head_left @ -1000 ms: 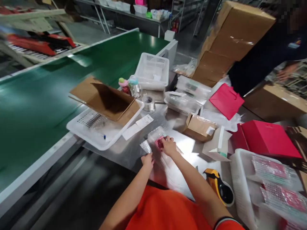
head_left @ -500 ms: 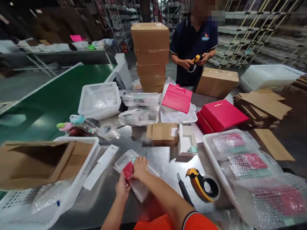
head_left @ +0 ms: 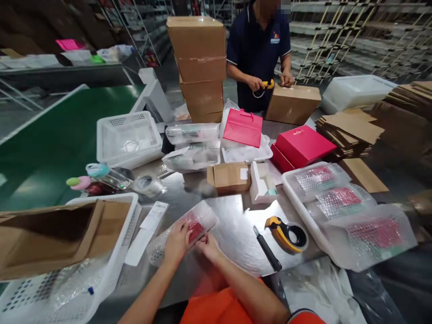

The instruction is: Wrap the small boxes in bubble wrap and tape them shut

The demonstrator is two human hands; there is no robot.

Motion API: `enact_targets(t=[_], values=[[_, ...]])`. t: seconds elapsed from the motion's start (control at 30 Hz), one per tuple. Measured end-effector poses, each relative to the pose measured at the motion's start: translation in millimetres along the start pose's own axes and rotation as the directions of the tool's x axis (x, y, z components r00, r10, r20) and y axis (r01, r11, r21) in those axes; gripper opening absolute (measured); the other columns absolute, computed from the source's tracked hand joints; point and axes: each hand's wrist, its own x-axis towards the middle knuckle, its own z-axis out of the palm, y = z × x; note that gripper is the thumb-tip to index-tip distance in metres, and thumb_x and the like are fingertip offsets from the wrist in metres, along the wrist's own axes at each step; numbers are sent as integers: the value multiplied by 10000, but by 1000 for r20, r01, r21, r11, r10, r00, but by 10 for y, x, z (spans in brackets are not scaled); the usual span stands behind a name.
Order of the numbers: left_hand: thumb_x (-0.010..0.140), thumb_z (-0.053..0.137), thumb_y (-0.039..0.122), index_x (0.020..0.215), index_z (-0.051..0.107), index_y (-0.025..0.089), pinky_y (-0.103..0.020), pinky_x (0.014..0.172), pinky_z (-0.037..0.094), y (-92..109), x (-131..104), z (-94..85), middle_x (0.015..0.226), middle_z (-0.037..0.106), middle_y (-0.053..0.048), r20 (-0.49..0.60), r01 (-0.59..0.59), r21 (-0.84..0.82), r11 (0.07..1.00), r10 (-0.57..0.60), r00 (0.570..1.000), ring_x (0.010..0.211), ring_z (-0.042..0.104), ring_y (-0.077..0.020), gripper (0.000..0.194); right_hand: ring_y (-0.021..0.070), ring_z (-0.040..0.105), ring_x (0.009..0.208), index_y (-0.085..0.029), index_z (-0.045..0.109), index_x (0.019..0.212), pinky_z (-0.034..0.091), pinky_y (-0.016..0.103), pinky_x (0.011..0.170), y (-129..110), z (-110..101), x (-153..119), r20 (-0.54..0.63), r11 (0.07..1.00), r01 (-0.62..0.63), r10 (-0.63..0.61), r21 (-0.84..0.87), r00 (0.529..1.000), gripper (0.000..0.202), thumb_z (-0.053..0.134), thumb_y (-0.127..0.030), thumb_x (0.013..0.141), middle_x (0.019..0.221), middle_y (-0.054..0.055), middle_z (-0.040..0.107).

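Observation:
In front of me a red item wrapped in bubble wrap (head_left: 206,211) lies slantwise over the steel table, its clear wrap reaching past the red part at both ends. My left hand (head_left: 178,240) lies across its upper side, fingers closed on the wrap. At the edge nearer me, my right hand (head_left: 208,247) pinches the wrap with bent fingers. Right of the hands are a black utility knife (head_left: 267,249) and a yellow-black tape dispenser (head_left: 286,235). To the left lies a white paper slip (head_left: 146,231).
A white tray (head_left: 303,216) of bubble-wrapped packs stands right. At left, a white basket (head_left: 133,216) bears an open carton (head_left: 114,220). Small boxes, a red gift box (head_left: 300,146) and stacked cartons (head_left: 199,58) stand behind. Across the table a co-worker (head_left: 259,54) holds a tape dispenser.
The bubble-wrapped item has been turned to slant the other way. My left hand has moved onto its top, my right to its near edge. The co-worker's hands have moved to a carton.

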Motion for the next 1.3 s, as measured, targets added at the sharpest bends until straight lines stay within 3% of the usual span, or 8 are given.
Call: enact_targets(t=[0.1,0.27,0.4,0.5,0.67,0.83,1.03,1.3], values=[[979,463,290,1111,721,141,-452,921,568,180,-330,105,1103,746,-178,-112,-132,64,989,138,984,1032,693,-306,326,235,624,957,-203,632,1073,513,393,908,195,-810,-201,-178,996,15,-31,-92,983,315,602,-267,765,1077,70,668],[993,468,261,1181,699,147,-474,956,549,366,-630,164,1128,743,-168,-186,-163,171,972,195,963,1062,688,-308,319,377,556,1194,-55,582,1275,442,523,1023,515,-2338,-868,-642,673,-315,-310,-669,701,524,554,-389,872,1270,278,604],[949,445,115,1235,680,119,-495,1062,487,451,-639,74,1215,717,-170,-143,-182,244,953,221,965,1171,647,-306,370,418,564,1173,-114,718,1001,432,537,972,717,-2844,-1050,-580,320,-511,-173,-798,796,315,588,-360,855,1123,261,691],[912,442,51,1308,650,130,-523,1101,440,463,-649,-3,1223,706,-161,-108,-142,253,957,174,979,1182,630,-305,454,412,518,1275,-176,721,878,327,602,1079,708,-2913,-1039,-488,290,-423,-207,-858,848,237,540,-328,859,1141,198,721],[940,419,66,1309,646,126,-497,1083,449,336,-627,-8,1178,714,-154,-40,-71,66,995,73,996,1129,641,-285,437,317,662,922,-228,644,778,460,502,979,323,-2706,-1411,-414,610,-221,-195,-761,889,352,479,-525,871,856,150,723],[998,420,170,1149,718,177,-511,1106,441,184,-615,86,1185,723,-145,-29,-39,-173,984,34,999,1174,627,-278,334,203,552,580,-231,608,767,454,312,526,-352,-1683,-1578,-322,957,-55,-42,-285,946,541,476,-752,835,654,38,607],[1008,413,181,1018,741,192,-449,962,508,238,-627,126,1026,733,-132,-3,31,-150,988,-32,999,1041,655,-265,329,164,534,580,-225,542,657,427,265,524,-980,-276,-834,-280,975,14,-78,-223,957,462,483,-638,854,605,2,574],[969,363,99,1044,701,177,-444,964,528,365,-546,-72,1121,710,-147,55,158,-98,982,-154,987,1061,656,-270,355,219,603,636,-241,516,593,422,312,589,-1000,-101,-725,-321,930,-98,-23,-355,947,362,473,-465,873,625,69,635]])
